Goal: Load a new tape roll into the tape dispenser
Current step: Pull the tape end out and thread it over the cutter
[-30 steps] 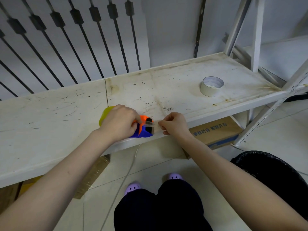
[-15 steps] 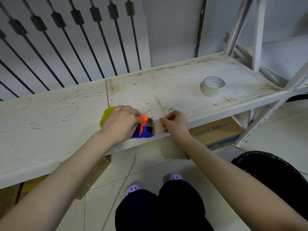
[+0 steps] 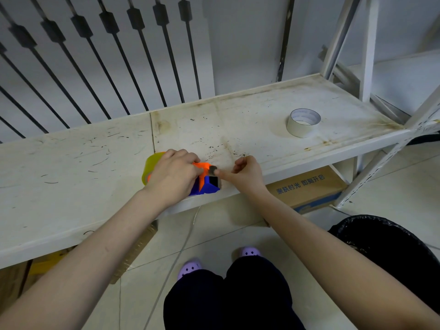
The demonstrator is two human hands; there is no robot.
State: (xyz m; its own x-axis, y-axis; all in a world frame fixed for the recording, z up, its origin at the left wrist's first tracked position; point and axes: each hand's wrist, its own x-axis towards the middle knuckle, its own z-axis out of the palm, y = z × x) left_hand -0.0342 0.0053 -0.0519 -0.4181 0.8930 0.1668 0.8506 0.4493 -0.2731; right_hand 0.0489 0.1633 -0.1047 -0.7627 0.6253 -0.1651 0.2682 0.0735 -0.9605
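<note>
L hand [image 3: 173, 177]: clamped over orange-and-blue plastic tape dispenser [image 3: 207, 184], yellowish roll [image 3: 150, 167] behind it.
R hand [image 3: 245, 173]: just right, thumb pressing dispenser's front.

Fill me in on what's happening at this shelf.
A person is working on a tape dispenser at the front edge of a white shelf. The left hand clamps down on it, covering most of it, with a yellowish roll showing behind the hand. The right hand touches the dispenser's front end with its fingertips. A pale tape roll sits apart, farther right.
</note>
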